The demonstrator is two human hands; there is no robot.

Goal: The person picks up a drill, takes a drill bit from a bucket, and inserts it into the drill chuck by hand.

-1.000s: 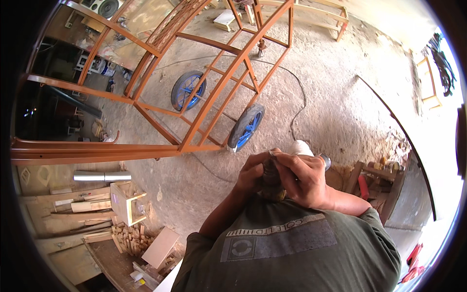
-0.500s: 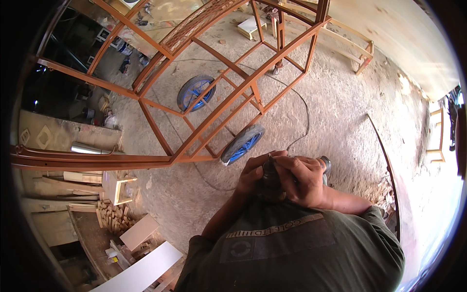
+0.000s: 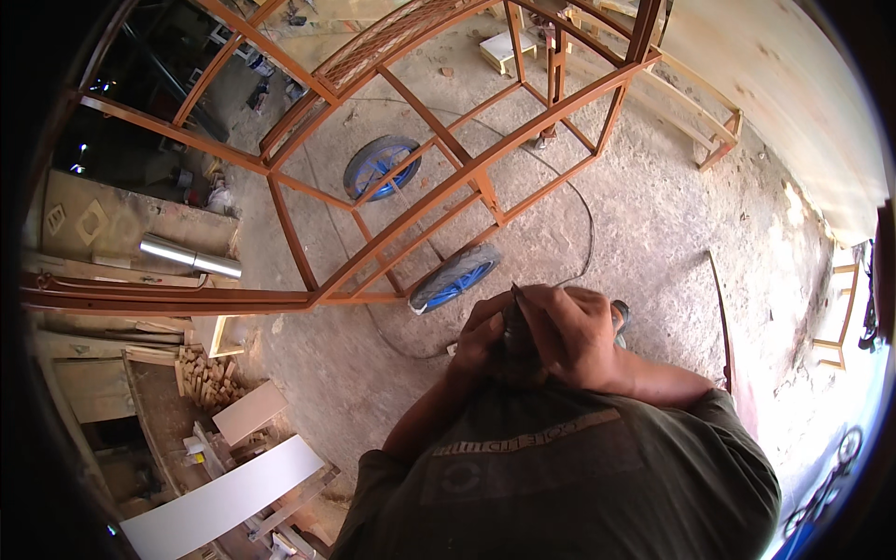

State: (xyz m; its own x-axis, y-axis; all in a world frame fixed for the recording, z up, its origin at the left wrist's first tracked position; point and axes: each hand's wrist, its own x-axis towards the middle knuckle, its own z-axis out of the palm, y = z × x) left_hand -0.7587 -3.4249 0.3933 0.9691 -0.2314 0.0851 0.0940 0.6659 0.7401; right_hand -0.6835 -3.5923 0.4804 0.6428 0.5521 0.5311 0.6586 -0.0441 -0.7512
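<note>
Both my hands are close together in front of my chest. Between them is a black, ribbed, tapered drill chuck [image 3: 516, 329], pointing upward. The fingers of my left hand [image 3: 483, 334] are curled around its left side. My right hand [image 3: 574, 331] is closed on the other side, thumb and fingertips pinched near the tip. A small dark point shows at the fingertips, too small to name. The rest of the tool is hidden behind my hands.
Ahead stands a brown metal frame [image 3: 411, 219] with blue-rimmed wheels [image 3: 457, 278]. A cable [image 3: 591, 224] runs over the rough floor. Wood offcuts [image 3: 207, 378] and a white board [image 3: 224, 499] lie at left. A wooden bench frame [image 3: 719, 135] stands far right.
The view has shifted slightly, so the frame, wheels and boards sit a little differently in it. Both hands stay together on the drill chuck, with only small finger movement.
</note>
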